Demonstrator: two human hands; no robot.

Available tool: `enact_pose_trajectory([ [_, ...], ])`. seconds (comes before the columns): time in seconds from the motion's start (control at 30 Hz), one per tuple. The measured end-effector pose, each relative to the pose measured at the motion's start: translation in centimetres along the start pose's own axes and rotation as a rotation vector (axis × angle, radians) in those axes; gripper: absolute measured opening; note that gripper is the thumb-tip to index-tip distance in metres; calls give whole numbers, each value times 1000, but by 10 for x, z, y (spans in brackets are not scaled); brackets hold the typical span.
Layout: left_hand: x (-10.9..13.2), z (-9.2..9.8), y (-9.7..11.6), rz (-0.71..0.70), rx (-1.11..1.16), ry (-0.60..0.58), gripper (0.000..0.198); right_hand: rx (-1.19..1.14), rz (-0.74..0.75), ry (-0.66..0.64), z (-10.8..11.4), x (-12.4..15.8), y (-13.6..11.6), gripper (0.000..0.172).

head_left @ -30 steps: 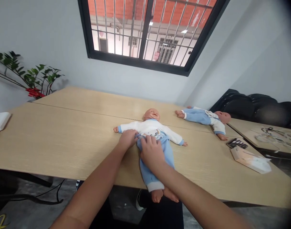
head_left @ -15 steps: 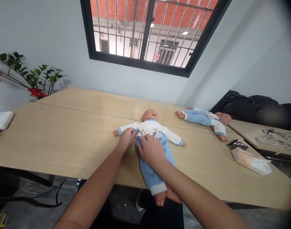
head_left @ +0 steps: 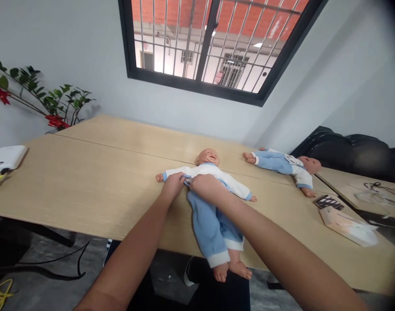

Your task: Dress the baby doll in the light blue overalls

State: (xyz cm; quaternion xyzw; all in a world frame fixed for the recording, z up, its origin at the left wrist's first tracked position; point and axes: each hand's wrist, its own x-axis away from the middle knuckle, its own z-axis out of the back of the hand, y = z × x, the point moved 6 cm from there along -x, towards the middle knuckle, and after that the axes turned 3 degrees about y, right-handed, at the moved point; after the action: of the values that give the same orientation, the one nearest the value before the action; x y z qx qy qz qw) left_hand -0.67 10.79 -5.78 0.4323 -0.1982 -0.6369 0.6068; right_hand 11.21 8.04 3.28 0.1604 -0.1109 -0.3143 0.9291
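A baby doll (head_left: 213,216) in a white top and blue trousers lies face up on the wooden table (head_left: 87,181), its feet hanging over the near edge. My left hand (head_left: 173,185) pinches the clothing at the doll's side, just under its outstretched arm. My right hand (head_left: 204,185) grips the blue fabric at the doll's chest, close beside the left hand. Both hands are closed on the doll's clothes. A second doll (head_left: 283,165) in the same outfit lies on its side further back to the right.
A tissue pack (head_left: 346,222) and a small dark device (head_left: 330,201) lie at the right. A white box (head_left: 6,158) rests at the left edge, a green plant (head_left: 38,99) behind it. Black chairs (head_left: 353,151) stand at the right, cables on the floor.
My right hand has slid up from the doll's trousers to its chest, meeting the left hand. The trousers and legs now show fully. The camera has shifted slightly left.
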Motion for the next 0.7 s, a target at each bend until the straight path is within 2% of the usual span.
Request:
enact_pose_trajectory([
  [0.1,-1,1,-2,15,-10,33,22,30,46,2,-3,10,5,30],
  [0.2,-1,2,-2,30,-29,66,25,26,29,-1,-3,13,2,31],
  [0.4,-3,2,3,-6,-58,41,23,-81,64,95,2,5,-22,32],
  [0.57,-2,4,5,-23,-52,1,24,-90,-104,-91,-11,-14,-33,33],
  [0.7,0,4,5,-35,-55,-40,22,-126,-161,-51,-2,-23,-30,35],
])
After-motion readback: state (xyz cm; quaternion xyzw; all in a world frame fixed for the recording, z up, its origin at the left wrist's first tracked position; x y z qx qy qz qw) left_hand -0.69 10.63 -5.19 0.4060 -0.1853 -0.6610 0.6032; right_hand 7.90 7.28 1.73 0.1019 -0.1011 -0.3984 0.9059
